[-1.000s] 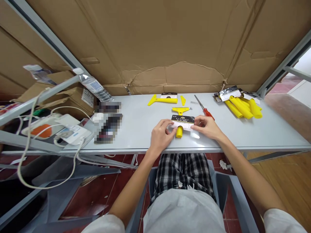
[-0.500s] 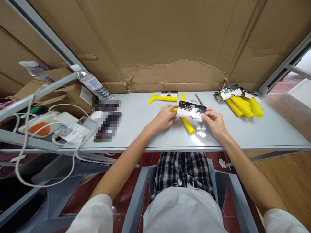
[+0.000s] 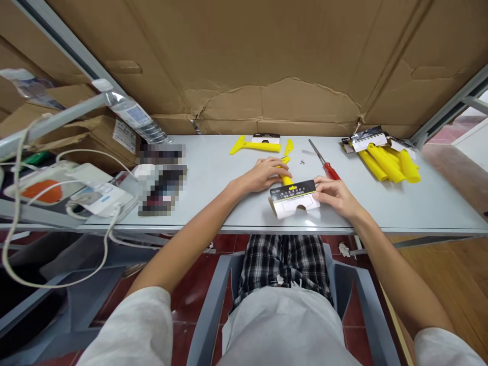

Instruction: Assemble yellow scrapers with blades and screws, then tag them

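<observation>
Head view: what has just changed?
— The card point(image 3: 295, 199) has dropped nearer the counter's point(image 3: 208, 195) front edge, hiding the end of the yellow scraper point(image 3: 286, 180), which showed below it half a second ago.
— And each grip?
— The left hand point(image 3: 264, 174) curls closed over the scraper near its head; the right hand point(image 3: 334, 195) pinches the card's right edge.
— Is the scraper inside?
— They seem lined up; inside or behind, I cannot tell.

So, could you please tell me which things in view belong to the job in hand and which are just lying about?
Likely part of it:
printed card, held by the right hand
yellow tool, at the left hand
red-handled screwdriver, nearby
pile of yellow handles

Apparently just lying about:
clear plastic bottle
small cardboard box
</observation>
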Motion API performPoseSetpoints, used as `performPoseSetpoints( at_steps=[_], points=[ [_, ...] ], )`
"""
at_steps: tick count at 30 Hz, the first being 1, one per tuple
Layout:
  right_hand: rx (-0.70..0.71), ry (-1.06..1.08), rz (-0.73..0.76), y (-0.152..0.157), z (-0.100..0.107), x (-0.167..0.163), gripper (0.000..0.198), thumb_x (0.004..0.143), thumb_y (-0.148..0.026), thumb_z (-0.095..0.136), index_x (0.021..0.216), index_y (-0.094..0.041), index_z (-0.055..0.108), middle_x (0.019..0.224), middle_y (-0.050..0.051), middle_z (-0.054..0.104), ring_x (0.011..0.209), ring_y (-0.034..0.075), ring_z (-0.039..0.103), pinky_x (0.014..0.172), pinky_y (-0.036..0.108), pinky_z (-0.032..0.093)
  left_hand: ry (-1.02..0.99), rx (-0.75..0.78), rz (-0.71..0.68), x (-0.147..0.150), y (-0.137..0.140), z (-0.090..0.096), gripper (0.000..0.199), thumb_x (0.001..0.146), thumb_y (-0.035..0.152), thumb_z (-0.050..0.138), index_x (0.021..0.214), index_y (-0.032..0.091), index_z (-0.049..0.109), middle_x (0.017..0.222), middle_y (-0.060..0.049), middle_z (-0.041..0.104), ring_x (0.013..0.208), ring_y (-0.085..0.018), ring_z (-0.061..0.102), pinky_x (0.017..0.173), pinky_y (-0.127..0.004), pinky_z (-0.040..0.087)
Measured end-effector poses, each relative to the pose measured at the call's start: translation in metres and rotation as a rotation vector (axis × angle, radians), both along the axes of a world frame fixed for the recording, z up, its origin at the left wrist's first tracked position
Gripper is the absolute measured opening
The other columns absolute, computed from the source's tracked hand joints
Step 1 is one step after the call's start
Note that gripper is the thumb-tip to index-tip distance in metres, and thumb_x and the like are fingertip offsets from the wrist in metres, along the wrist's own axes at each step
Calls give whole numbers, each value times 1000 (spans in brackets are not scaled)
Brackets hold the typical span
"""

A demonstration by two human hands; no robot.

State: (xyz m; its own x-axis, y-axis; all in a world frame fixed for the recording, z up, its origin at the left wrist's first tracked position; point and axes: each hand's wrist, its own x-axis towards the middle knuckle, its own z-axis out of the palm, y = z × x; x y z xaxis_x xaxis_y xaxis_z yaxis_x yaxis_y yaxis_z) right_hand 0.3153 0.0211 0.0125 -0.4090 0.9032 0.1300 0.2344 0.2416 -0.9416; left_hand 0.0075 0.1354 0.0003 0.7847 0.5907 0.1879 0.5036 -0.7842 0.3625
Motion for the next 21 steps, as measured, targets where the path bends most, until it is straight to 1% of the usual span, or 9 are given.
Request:
performPoseSetpoints(
  at_steps=[2,3,6,8,10,13,16,18,21],
  points=[
    [-35,-21,98,-3,2,1,61,89,-69,83,72,-12,69,102,10,65,95,14,61,89,29,48,-16,11,5,0,-1,-3,35,112,27,61,140,39,80,159,-6,71,154,-34,54,122,-57,37],
    [-24,-27,121,-5,2,2,60,90,-67,82,71,-12,68,101,10,66,99,15,62,93,30,49,-24,15,7,0,-1,-4,35,112,27,62,140,39,80,159,-6,71,154,-33,54,123,-56,36],
    [81,-83,117,-11,2,4,57,95,-62,78,69,-12,67,123,12,72,126,21,63,111,34,48,-36,36,6,-1,-1,-6,35,113,26,62,140,38,80,158,-6,72,155,-31,54,124,-57,34],
    [155,-141,75,-13,-1,4,56,97,-59,76,68,-12,69,134,11,70,130,21,62,113,35,46,-40,81,9,-1,-1,-5,34,113,24,62,138,38,81,158,-6,71,155,-32,53,123,-58,33],
    [188,-191,14,-14,-4,3,51,98,-57,74,72,-13,72,124,11,70,116,18,64,103,32,47,-48,156,23,-1,-2,-3,32,111,25,64,132,38,84,154,-8,71,151,-35,54,121,-59,35],
    [185,-236,-59,-13,-8,-3,45,99,-55,72,80,-14,76,102,8,67,95,13,60,88,29,45,-36,240,42,0,-4,0,31,110,25,65,124,37,89,134,-12,72,130,-35,62,113,-56,41],
    [166,-269,-81,-14,-8,-8,43,99,-54,69,83,-14,77,95,7,67,88,11,59,82,27,44,-5,218,6,1,-6,0,42,111,18,53,127,34,88,115,-11,73,105,-29,66,101,-50,47],
    [157,-293,-96,-15,-6,-11,44,98,-54,68,83,-14,77,93,7,68,85,10,59,80,26,43,-8,181,-27,1,-7,-1,45,110,17,50,131,31,87,113,-12,73,97,-26,66,92,-44,50],
    [126,-313,-155,-17,-3,-15,45,97,-55,67,85,-13,78,91,6,70,77,8,54,75,26,40,-29,148,-29,0,-9,-2,42,111,21,52,133,29,86,116,-12,74,94,-24,67,82,-40,51]
  ],
)
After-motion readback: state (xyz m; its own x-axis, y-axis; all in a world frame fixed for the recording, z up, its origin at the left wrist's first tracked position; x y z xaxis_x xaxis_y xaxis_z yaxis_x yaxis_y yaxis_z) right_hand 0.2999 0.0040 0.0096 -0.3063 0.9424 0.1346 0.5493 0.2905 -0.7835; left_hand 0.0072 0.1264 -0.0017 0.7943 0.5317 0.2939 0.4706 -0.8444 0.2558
